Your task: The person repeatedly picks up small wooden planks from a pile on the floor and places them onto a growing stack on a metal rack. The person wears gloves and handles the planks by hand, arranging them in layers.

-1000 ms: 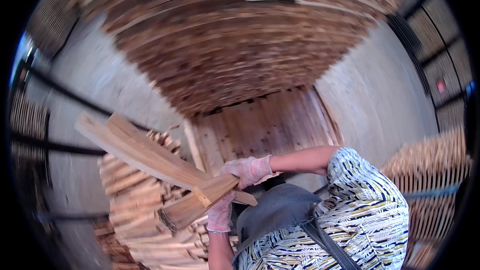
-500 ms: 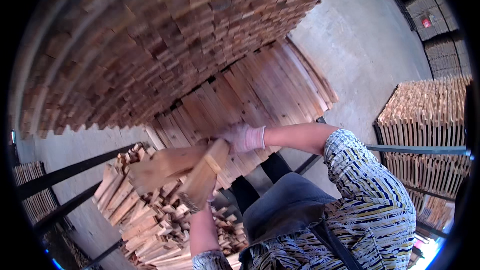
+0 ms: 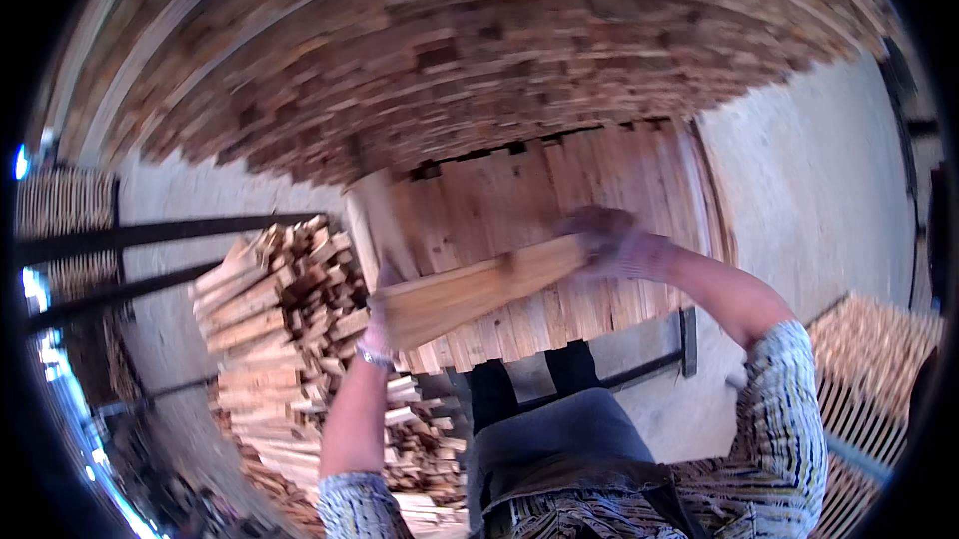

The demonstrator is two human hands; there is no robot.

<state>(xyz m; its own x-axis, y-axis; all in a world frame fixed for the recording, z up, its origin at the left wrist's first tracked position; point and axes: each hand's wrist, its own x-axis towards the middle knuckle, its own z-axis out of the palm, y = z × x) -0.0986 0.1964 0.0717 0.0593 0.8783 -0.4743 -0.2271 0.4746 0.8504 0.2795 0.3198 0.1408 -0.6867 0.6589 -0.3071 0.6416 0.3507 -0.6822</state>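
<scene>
A short wooden board [image 3: 479, 294] spans my two gloved hands above a flat layer of boards [image 3: 499, 194] laid side by side. My left hand [image 3: 376, 327] is closed at the board's left end, its fingers partly hidden behind the wood. At the other end my right hand [image 3: 624, 247] is closed around the board, blurred by motion. A second board [image 3: 380, 214], also smeared, stands out beyond my left hand over the layer's left edge; whether that hand holds it too I cannot make out.
A heap of loose wood pieces [image 3: 290, 339] lies to the left, beside dark metal bars [image 3: 170, 231]. A tall wall of stacked boards [image 3: 479, 69] rises beyond the layer. More slatted stacks [image 3: 869, 369] stand at the right, on the concrete floor [image 3: 799, 169].
My view has turned, shifting the scene. The two boards were bunched over the heap; now one stretches between my hands, which have moved apart, over the board layer.
</scene>
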